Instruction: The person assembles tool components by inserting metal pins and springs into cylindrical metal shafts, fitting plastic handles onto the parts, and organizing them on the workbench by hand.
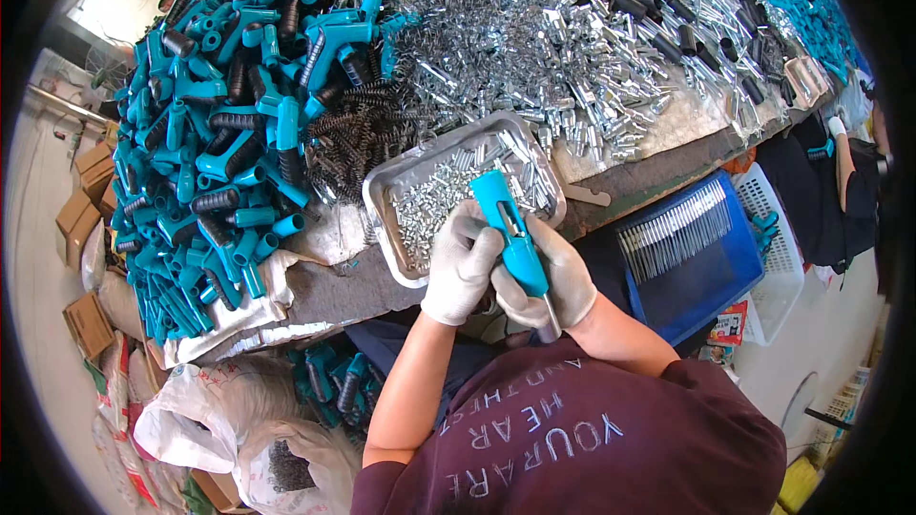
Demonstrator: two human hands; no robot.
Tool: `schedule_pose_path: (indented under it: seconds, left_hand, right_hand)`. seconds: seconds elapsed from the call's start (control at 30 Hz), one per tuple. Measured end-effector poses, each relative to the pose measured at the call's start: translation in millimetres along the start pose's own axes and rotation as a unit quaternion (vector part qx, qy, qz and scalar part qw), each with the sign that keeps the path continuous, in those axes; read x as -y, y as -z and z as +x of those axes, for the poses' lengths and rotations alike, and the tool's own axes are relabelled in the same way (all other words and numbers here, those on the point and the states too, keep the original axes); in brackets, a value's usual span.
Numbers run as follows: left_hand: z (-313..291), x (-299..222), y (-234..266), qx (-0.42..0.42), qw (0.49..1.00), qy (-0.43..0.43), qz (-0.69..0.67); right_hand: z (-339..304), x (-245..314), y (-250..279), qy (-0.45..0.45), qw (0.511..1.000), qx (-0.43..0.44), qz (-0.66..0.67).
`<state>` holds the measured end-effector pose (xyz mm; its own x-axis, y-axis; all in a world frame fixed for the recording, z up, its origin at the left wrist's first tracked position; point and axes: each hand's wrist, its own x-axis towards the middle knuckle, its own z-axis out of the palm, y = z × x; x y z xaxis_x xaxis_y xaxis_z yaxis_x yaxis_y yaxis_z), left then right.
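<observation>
A teal plastic tool housing (523, 262) is held at a slant over the near rim of a metal tray. It has an open slot in its side, with metal showing inside, and a grey tube at its lower end. My right hand (569, 277), in a white glove, wraps its fingers around the housing's lower half. My left hand (458, 272), also gloved, is closed against the housing's left side near the slot; whatever its fingertips pinch is hidden. Small silver metal pins and sleeves (425, 205) fill much of the tray (385, 250) just beyond my hands.
Teal housings (205, 167) are heaped at the left. Dark springs (358, 133), a tangle of wire springs (477, 38) and silver metal parts (592, 86) cover the middle. At the right, a blue bin (682, 291) holds a row of thin rods. Plastic bags (229, 420) stand lower left.
</observation>
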<state>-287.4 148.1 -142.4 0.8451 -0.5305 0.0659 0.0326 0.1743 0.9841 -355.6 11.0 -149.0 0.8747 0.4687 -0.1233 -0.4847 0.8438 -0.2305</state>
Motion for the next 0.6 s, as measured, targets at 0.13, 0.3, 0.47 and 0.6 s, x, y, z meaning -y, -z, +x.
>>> schedule_pose_path:
  seconds: [0.13,0.3,0.47,0.6]
  left_hand:
    - [-9,-16,-13,0.010,0.907,0.000,0.422]
    - [-19,13,-33,0.104,0.963,0.139,0.205]
    - [-8,2,-28,0.137,0.949,0.100,0.265]
    - [-12,-6,11,-0.086,0.899,-0.042,0.428]
  right_hand:
    - [-1,12,9,0.259,0.931,-0.162,-0.200]
    - [0,18,-5,0.306,0.893,-0.173,-0.282]
    - [2,34,15,0.339,0.901,-0.211,-0.170]
    - [-26,131,40,0.497,0.803,-0.289,-0.154]
